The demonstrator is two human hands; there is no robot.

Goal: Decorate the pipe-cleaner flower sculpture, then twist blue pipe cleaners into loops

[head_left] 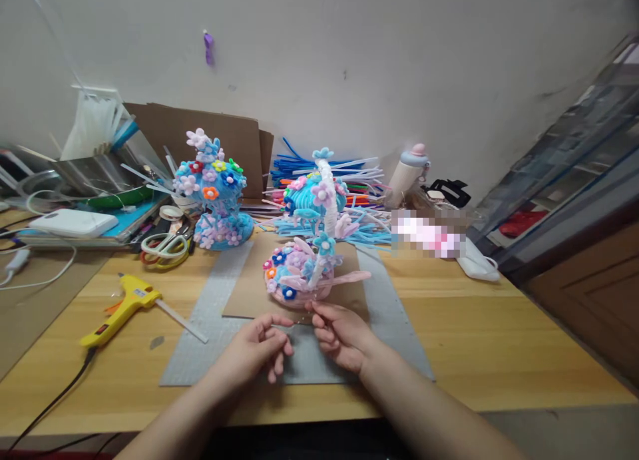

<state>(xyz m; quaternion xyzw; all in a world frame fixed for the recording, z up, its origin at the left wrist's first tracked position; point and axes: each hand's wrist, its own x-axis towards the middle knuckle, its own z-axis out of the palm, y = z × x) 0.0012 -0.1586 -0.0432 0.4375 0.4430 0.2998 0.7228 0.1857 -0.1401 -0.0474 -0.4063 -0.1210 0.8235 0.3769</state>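
A pink fuzzy pipe-cleaner basket (299,301), covered with small coloured flowers, stands on a brown cardboard piece (244,293). A white wrapped upright (329,194) rises from it, with a blue flower at its top. At the basket's front edge, my right hand (342,337) has thumb and index finger pinched together. What they hold is too small to make out; tiny pale specks show between the hands. Just left of it, my left hand (262,345) is loosely curled, index finger stretched toward the right hand, with nothing visible in it.
On the left lies a yellow glue gun (120,307) with a glue stick and black cord. Behind it are scissors (164,245) and a blue flowered pipe-cleaner piece (210,180). Pipe-cleaner bundles (359,227) and a bottle (409,174) stand behind. A grey mat (399,333) lies underneath.
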